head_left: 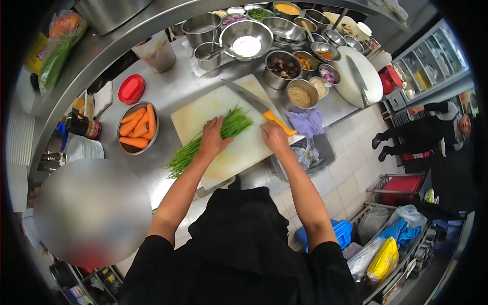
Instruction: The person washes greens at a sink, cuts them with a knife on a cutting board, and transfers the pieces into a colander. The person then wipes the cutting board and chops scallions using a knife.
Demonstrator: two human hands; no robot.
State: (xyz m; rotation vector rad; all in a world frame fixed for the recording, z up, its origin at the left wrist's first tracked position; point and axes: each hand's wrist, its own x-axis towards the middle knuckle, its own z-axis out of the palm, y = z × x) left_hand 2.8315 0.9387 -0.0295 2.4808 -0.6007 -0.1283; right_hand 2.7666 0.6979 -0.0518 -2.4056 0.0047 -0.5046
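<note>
Left fingers (215, 123) spread on green stalks (191, 155), right fingers (267, 133) curled by a yellow-handled knife (258, 104), grip unclear; jar label (93, 129) too small to read.

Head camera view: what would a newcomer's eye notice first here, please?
Probably the bright green stalks, lying across the pale cutting board in the middle, with the left hand resting on them. Next may come the large knife with its yellow-orange handle, on the board's right side. The orange carrots also stand out, in a metal bowl left of the board.
</note>
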